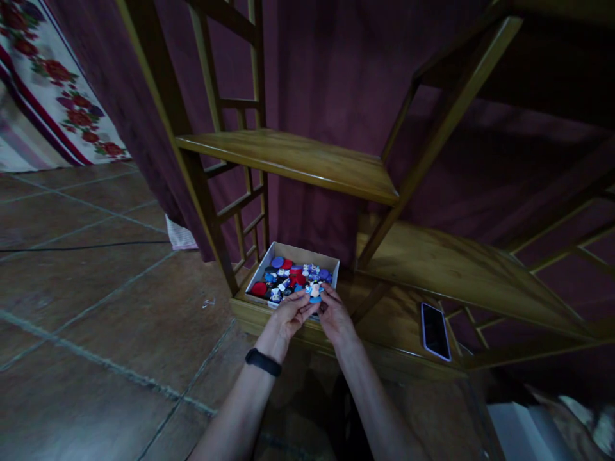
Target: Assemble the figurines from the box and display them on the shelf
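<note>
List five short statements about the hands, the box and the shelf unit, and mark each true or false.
1. The left hand and right hand meet at the near edge of the box. True.
2. The box stands on the middle shelf. False: it stands on the lowest board of the shelf unit.
3. A phone lies on that board, to the right of the box. True.
4. The black wristband is on the right wrist. False: it is on the left wrist.
5. The box holds only red pieces. False: the pieces are blue, red and white.
</note>
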The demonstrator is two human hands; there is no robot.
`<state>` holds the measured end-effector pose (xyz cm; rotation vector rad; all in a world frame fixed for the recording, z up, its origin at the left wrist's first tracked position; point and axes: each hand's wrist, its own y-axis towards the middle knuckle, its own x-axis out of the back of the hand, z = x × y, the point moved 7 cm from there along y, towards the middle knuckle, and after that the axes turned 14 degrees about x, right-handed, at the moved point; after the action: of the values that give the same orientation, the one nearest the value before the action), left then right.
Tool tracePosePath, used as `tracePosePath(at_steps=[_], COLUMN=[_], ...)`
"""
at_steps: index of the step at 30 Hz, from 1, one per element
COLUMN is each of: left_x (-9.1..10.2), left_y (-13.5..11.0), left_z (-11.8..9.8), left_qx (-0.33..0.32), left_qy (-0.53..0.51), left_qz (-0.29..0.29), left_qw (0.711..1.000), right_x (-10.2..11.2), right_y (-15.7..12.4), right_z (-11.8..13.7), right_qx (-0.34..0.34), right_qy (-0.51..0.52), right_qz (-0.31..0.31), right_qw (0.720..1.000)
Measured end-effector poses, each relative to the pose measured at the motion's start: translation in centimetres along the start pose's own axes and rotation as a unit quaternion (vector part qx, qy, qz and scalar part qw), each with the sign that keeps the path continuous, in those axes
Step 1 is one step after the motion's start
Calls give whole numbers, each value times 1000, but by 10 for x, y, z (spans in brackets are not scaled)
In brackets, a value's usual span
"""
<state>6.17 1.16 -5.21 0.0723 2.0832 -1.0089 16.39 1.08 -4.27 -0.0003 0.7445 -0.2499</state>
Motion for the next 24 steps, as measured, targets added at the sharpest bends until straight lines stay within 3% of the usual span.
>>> tracePosePath(at_steps=[11, 24], left_x=[-10, -11], left_y=[-8, -5], left_z=[3, 9], left_qx=[13, 16], left_qy=[-52, -76], left_qz=[39, 39], left_qw=[998, 996], right_x=[-3, 1], right_y=[1, 3], right_z=[17, 8], right_qx=[71, 50], right_qy=[-87, -41], right_qz=[-7, -11], right_qw=[994, 998])
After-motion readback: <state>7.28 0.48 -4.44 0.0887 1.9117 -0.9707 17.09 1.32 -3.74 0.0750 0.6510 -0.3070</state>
